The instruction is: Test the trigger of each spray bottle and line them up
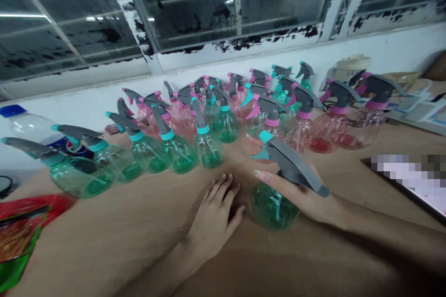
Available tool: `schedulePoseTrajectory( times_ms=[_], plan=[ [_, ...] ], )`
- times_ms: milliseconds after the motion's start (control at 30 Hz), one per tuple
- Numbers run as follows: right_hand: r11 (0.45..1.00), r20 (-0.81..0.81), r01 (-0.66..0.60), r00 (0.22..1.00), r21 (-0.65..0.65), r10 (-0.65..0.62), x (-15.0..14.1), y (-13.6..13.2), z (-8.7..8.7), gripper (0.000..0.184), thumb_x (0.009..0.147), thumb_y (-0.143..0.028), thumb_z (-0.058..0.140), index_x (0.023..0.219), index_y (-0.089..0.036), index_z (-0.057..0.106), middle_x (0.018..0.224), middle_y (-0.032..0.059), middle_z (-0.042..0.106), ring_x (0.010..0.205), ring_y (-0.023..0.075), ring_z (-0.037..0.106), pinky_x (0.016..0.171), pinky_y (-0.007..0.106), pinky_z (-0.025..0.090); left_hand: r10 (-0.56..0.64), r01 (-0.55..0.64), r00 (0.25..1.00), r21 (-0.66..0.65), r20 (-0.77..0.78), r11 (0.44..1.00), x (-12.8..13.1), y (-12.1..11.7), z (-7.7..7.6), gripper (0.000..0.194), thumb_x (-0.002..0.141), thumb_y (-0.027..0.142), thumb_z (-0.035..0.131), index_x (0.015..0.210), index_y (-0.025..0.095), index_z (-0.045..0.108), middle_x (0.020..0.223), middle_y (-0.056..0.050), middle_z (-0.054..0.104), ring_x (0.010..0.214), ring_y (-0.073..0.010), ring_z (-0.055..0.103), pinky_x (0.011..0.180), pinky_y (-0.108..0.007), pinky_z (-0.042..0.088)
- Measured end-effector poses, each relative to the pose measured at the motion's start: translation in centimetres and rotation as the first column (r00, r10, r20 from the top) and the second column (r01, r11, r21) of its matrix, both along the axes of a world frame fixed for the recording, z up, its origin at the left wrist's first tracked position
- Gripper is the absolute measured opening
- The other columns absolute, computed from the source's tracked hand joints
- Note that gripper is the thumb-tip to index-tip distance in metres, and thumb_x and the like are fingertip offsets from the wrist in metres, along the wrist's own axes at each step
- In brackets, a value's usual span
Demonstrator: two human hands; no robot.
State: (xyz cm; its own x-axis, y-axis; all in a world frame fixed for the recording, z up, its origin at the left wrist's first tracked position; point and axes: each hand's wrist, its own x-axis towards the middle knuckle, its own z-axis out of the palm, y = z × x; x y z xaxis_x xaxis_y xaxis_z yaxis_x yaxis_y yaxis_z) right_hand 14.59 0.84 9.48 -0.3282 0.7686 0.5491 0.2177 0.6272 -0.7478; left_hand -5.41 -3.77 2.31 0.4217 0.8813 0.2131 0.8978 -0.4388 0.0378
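Note:
My right hand (296,195) is wrapped round the neck of a green spray bottle (273,211), just under its grey and teal trigger head. The bottle stands nearly upright at the table top; whether its base touches the wood I cannot tell. Flat on the table to its left lies my left hand (218,213), fingers stretched out and holding nothing. Beyond both hands stand several more green spray bottles, the closest being a green bottle (208,151) with a teal collar. Pink spray bottles (327,132) with pink collars are grouped behind and to the right.
A blue-capped plastic bottle (33,125) and a red and green snack packet (26,227) lie at the left. On the right are a blurred-out screen (414,181), a white stand (418,109) and a cream tub (351,67). Windows (226,4) run along the back wall.

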Motion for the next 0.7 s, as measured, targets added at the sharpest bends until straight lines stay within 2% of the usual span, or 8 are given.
schedulePoseTrajectory(
  times_ms=[100, 200, 367, 467, 567, 700],
  plan=[
    [0.999, 0.029, 0.036, 0.999, 0.038, -0.037, 0.05, -0.07, -0.18, 0.022, 0.08, -0.04, 0.06, 0.072, -0.026, 0.046, 0.069, -0.0006, 0.053, 0.062, 0.0158, 0.052, 0.054, 0.031, 0.046, -0.006, 0.006, 1.0, 0.001, 0.001, 1.0, 0.01, 0.03, -0.07, 0.044, 0.092, 0.031, 0.046, 0.131, 0.011, 0.044, 0.14, -0.015, 0.043, 0.131, -0.0273, 0.036, 0.106, -0.048, 0.032],
    [0.998, 0.046, 0.056, 0.997, 0.021, -0.057, 0.08, -0.1, -0.4, 0.02, 0.081, -0.04, 0.059, 0.074, -0.026, 0.047, 0.065, -0.0024, 0.05, 0.056, 0.014, 0.049, 0.05, 0.029, 0.043, -0.003, 0.003, 1.0, 0.009, 0.015, 1.0, 0.0, 0.04, -0.12, 0.043, 0.092, 0.031, 0.046, 0.131, 0.012, 0.044, 0.14, -0.014, 0.043, 0.131, -0.0269, 0.036, 0.106, -0.048, 0.033],
    [0.999, 0.017, 0.046, 0.999, 0.011, -0.046, -0.02, -0.02, -0.67, 0.015, 0.082, -0.035, 0.058, 0.093, -0.026, 0.054, 0.079, -0.0005, 0.06, 0.069, 0.0163, 0.058, 0.067, 0.032, 0.049, -0.007, 0.007, 1.0, 0.005, 0.017, 1.0, -0.07, -0.02, -0.04, 0.044, 0.092, 0.03, 0.046, 0.132, 0.012, 0.043, 0.141, -0.014, 0.042, 0.132, -0.0264, 0.034, 0.106, -0.048, 0.032],
    [0.999, 0.014, 0.03, 0.999, -0.023, -0.03, -0.01, 0.09, -0.89, 0.014, 0.082, -0.034, 0.059, 0.092, -0.025, 0.056, 0.079, 0.0002, 0.059, 0.074, 0.0176, 0.059, 0.072, 0.033, 0.049, -0.008, 0.009, 1.0, -0.002, 0.014, 1.0, -0.08, -0.02, 0.01, 0.043, 0.092, 0.03, 0.045, 0.132, 0.011, 0.043, 0.141, -0.015, 0.042, 0.133, -0.0267, 0.034, 0.106, -0.048, 0.032],
    [0.999, 0.022, 0.039, 0.999, -0.032, -0.038, 0.03, 0.17, -1.0, 0.016, 0.081, -0.036, 0.059, 0.092, -0.024, 0.058, 0.075, -0.0001, 0.059, 0.063, 0.0162, 0.056, 0.065, 0.033, 0.049, -0.01, 0.01, 1.0, 0.0, 0.014, 1.0, -0.08, 0.04, -0.04, 0.044, 0.092, 0.031, 0.046, 0.132, 0.011, 0.043, 0.14, -0.015, 0.043, 0.132, -0.0271, 0.035, 0.106, -0.048, 0.032],
    [0.999, 0.054, 0.041, 0.998, -0.017, -0.04, 0.09, 0.16, -0.67, 0.03, 0.078, -0.043, 0.063, 0.102, -0.025, 0.06, 0.064, -0.0027, 0.055, 0.051, 0.0147, 0.05, 0.051, 0.03, 0.045, 0.0, -0.001, 1.0, 0.022, 0.03, 1.0, -0.09, 0.06, -0.18, 0.041, 0.092, 0.03, 0.047, 0.129, 0.012, 0.045, 0.137, -0.015, 0.047, 0.129, -0.0286, 0.039, 0.104, -0.049, 0.035]
  ],
)
